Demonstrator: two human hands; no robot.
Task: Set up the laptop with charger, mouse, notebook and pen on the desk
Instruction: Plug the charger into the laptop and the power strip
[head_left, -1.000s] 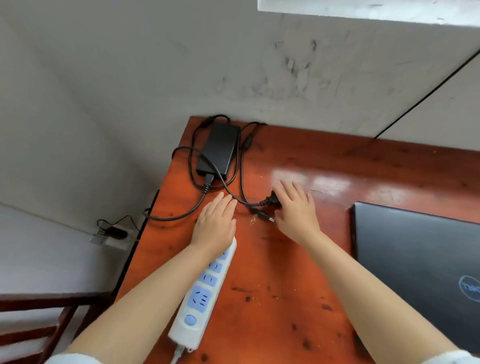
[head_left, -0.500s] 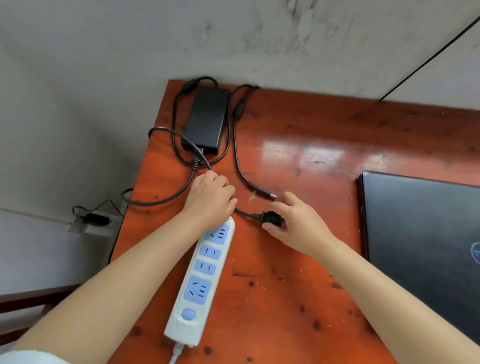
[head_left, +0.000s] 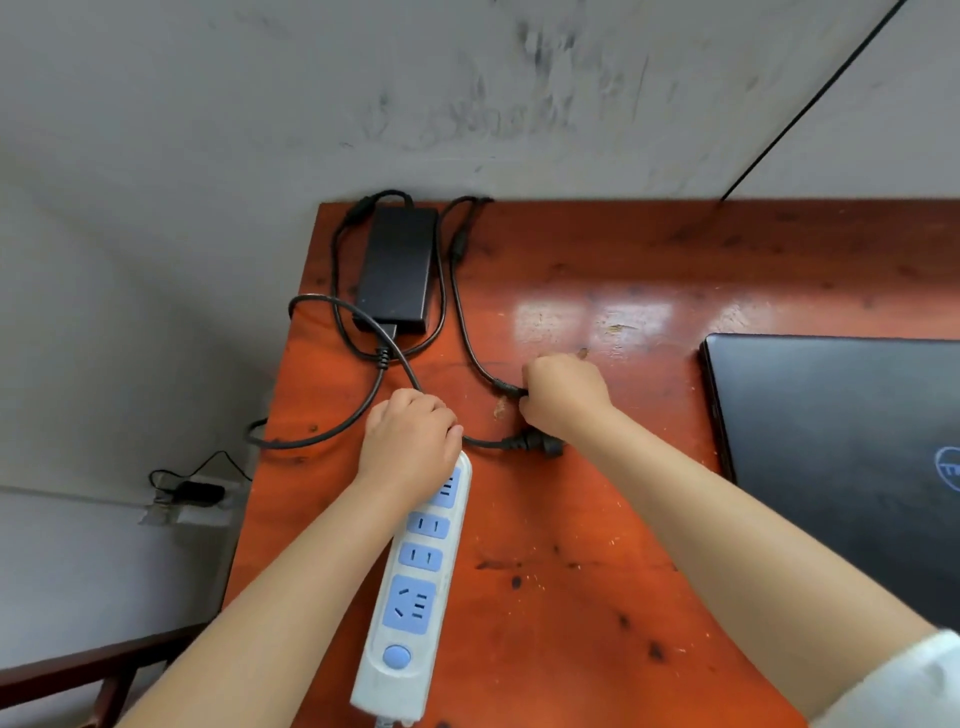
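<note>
The black charger brick (head_left: 397, 267) lies at the desk's far left corner with its cables looped around it. My right hand (head_left: 563, 395) is closed on the charger's thin laptop-end cable (head_left: 470, 332). The black mains plug (head_left: 537, 443) lies on the desk just below that hand, apart from the fingers. My left hand (head_left: 410, 441) rests curled on the far end of the white power strip (head_left: 415, 587), over the thick cable. The closed dark laptop (head_left: 841, 467) lies at the right.
The orange-red wooden desk (head_left: 571, 597) stands against a grey wall. Its left edge drops to the floor, where a wall socket with a black plug (head_left: 195, 493) sits. A dark wooden chair frame (head_left: 78, 675) shows at the lower left.
My right hand let go of the mains plug, which now lies on the desk, and moved up to grip the thin laptop-end cable. My left hand stays on the power strip's far end.
</note>
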